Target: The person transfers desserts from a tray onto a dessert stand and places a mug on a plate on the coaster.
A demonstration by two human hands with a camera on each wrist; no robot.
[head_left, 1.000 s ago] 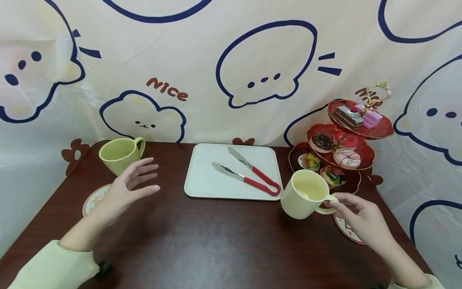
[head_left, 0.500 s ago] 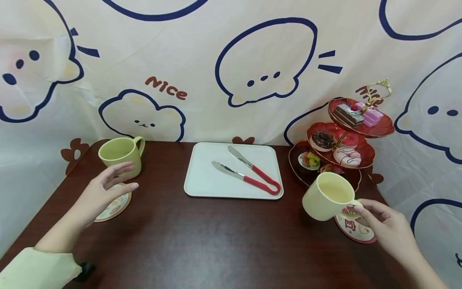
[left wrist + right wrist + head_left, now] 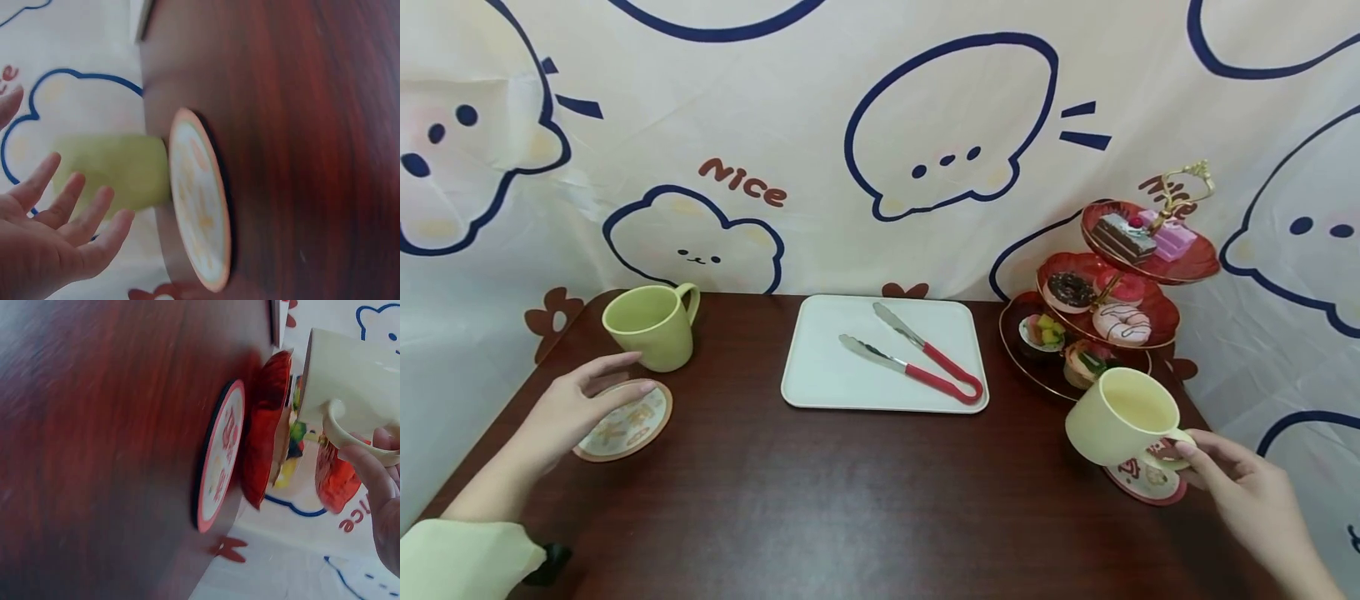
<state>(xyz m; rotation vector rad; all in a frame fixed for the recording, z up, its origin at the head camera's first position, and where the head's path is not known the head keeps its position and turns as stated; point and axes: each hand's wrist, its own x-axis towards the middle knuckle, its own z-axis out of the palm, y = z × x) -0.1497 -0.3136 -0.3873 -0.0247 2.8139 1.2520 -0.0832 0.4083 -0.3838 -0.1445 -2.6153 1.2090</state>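
Observation:
My right hand [image 3: 1247,483] pinches the handle of a pale yellow mug [image 3: 1112,421], which is held up off the table, upright or slightly tilted. Beneath the mug, partly hidden by it, lies a round coaster with a red rim [image 3: 1150,487]; the right wrist view shows a gap between them. On the left, my left hand [image 3: 568,408] hovers with relaxed fingers and holds nothing. Under and beside its fingers is another round coaster [image 3: 640,421] with an orange-brown rim. Just behind that coaster a green mug [image 3: 658,329] stands on the table, apart from the hand.
A white tray [image 3: 820,375] at the back middle bears red-handled tongs [image 3: 943,379]. At the back right stands a three-tier red stand [image 3: 1198,267] with toy-like cakes and doughnuts. A printed cloth [image 3: 820,108] hangs behind the dark wood table [image 3: 850,500].
The right hand has carried the pale yellow mug rightwards and nearer, over the red-rimmed coaster. My left hand has drawn back to the left and down, away from the green mug.

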